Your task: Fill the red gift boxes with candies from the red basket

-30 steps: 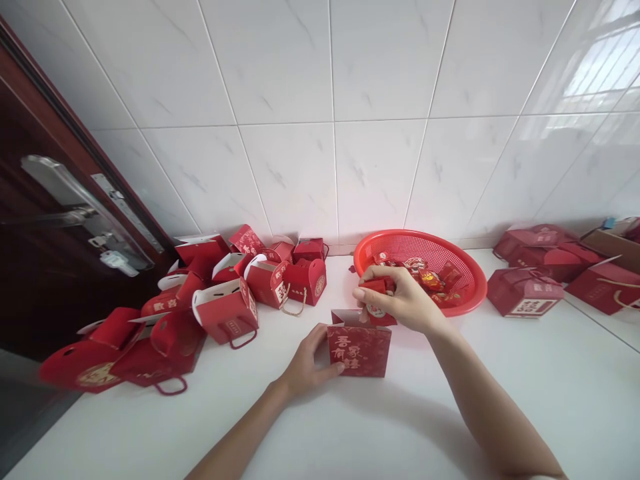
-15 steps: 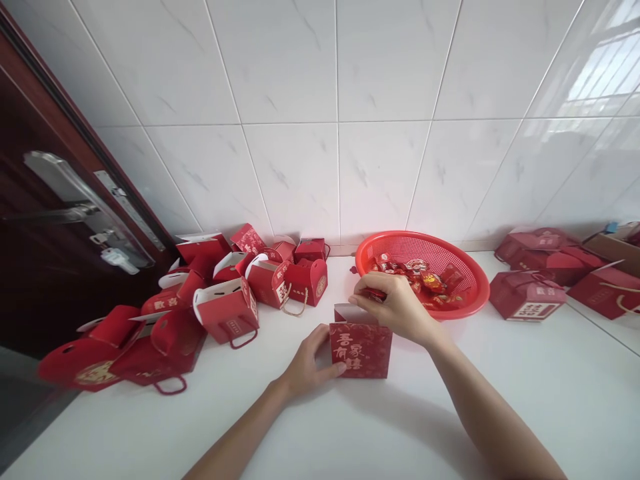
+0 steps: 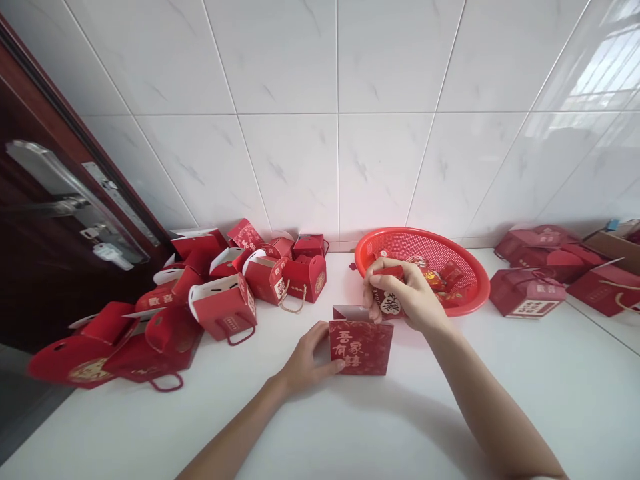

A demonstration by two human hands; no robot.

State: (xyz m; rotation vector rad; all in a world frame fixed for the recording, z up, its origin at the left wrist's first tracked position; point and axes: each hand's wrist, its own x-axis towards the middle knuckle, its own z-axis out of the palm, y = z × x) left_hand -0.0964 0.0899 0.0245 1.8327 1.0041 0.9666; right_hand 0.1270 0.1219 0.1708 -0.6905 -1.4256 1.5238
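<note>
A red gift box (image 3: 367,352) with gold Chinese characters on its front stands on the white table, its top open. My left hand (image 3: 313,360) grips its left side, the thumb on the front face. Just above the box's right rear edge, my right hand (image 3: 407,293) pinches a red candy packet (image 3: 393,301) printed with a pale round emblem. Behind that hand sits a red plastic basket (image 3: 475,283), perforated round the side, with red and gold wrapped candies (image 3: 434,280) in it. The inside of the box is mostly hidden from me.
Several open red boxes (image 3: 224,307) crowd the left side, some with rope handles. At the right are closed red boxes (image 3: 527,292) and a cardboard carton (image 3: 605,245). A tiled wall (image 3: 290,173) borders the back, and a dark door with a metal handle (image 3: 65,200) the left.
My right hand has turned and opened out a little, so the candy packet's printed face now shows beside the box. My left hand still holds the box in place.
</note>
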